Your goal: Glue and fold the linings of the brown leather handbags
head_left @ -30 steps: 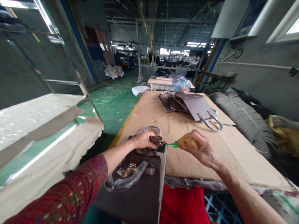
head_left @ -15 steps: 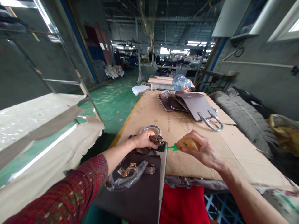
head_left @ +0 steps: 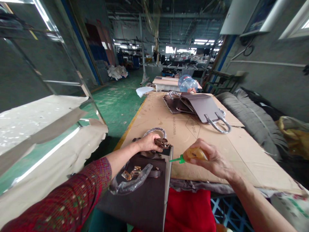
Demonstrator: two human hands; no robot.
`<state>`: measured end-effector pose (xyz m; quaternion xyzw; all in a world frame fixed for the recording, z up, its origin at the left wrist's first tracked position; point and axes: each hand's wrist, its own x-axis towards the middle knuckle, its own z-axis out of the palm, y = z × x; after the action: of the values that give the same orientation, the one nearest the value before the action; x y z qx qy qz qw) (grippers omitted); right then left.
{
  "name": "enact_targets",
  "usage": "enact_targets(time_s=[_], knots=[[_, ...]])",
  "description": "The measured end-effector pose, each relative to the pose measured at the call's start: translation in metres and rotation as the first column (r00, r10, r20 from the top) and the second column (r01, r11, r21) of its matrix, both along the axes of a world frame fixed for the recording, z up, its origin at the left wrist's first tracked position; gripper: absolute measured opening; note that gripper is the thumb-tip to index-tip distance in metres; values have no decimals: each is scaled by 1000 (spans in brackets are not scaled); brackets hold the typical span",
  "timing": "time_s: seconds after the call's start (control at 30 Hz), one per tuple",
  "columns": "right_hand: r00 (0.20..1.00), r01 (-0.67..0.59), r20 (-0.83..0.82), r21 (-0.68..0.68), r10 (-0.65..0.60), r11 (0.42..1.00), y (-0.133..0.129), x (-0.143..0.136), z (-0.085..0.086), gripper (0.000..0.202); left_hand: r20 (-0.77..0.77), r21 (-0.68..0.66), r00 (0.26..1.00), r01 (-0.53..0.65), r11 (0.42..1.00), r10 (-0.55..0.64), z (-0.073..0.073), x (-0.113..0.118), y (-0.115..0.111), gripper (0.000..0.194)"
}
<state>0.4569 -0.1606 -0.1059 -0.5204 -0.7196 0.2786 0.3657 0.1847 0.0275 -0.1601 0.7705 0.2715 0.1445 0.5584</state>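
Observation:
A dark brown bag (head_left: 145,196) lies at the table's near edge, with a plastic-wrapped handle (head_left: 132,184) and gold-coloured metal pieces (head_left: 131,173) on it. My left hand (head_left: 149,142) is closed on a bunch of brown strips (head_left: 162,143) at the bag's far end. My right hand (head_left: 208,158) grips a squeeze bottle (head_left: 195,154) of amber liquid, held sideways over the cardboard. Its green nozzle (head_left: 177,159) points left, its tip close to the bag's light side edge.
Cardboard (head_left: 205,170) covers the table. More brown bags (head_left: 201,104) with wrapped handles lie farther back, before a blue water jug (head_left: 187,83). A metal rack (head_left: 82,85) stands at the left; grey material (head_left: 257,124) is heaped at the right.
My right hand and the bottle have moved slightly nearer to me, so the nozzle tip is lower along the bag's edge. My left hand has kept its hold on the strips.

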Motion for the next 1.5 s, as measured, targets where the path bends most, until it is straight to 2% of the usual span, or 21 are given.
enact_targets(time_s=[0.2,0.37,0.47,0.6,0.73,0.87,1.0,1.13,1.3,1.5], knots=[[996,75,-51,78,-71,994,-6,2,-8,20,-15,5,1000,-17,1000,17,-5,0,3,35],[993,-26,-114,22,29,999,-14,0,-13,17,-27,26,999,-25,999,26,-2,0,1,35],[991,1,-131,66,7,998,-20,0,-17,16,-32,40,999,-35,999,36,0,0,0,36],[983,-37,-179,0,36,999,-29,0,-22,17,-40,51,999,-30,998,32,0,-1,0,36],[977,16,-211,56,-4,998,-34,0,-27,17,-42,61,998,-44,997,47,-2,-2,1,40],[970,-47,-239,14,49,999,-41,-2,-32,18,-49,54,998,-41,998,44,-3,-2,2,41],[968,-26,-247,74,44,997,-50,-6,-35,20,-61,54,997,-36,998,39,-3,-2,2,41],[969,-49,-242,30,54,998,-56,-8,-36,22,-71,60,996,-40,997,44,-3,-2,2,41],[975,40,-221,114,-14,993,-57,-8,-38,16,-85,39,996,-26,999,29,-1,-2,0,40],[968,-40,-243,64,54,997,-70,-10,-43,24,-93,78,995,-21,997,28,3,-1,-1,35]])
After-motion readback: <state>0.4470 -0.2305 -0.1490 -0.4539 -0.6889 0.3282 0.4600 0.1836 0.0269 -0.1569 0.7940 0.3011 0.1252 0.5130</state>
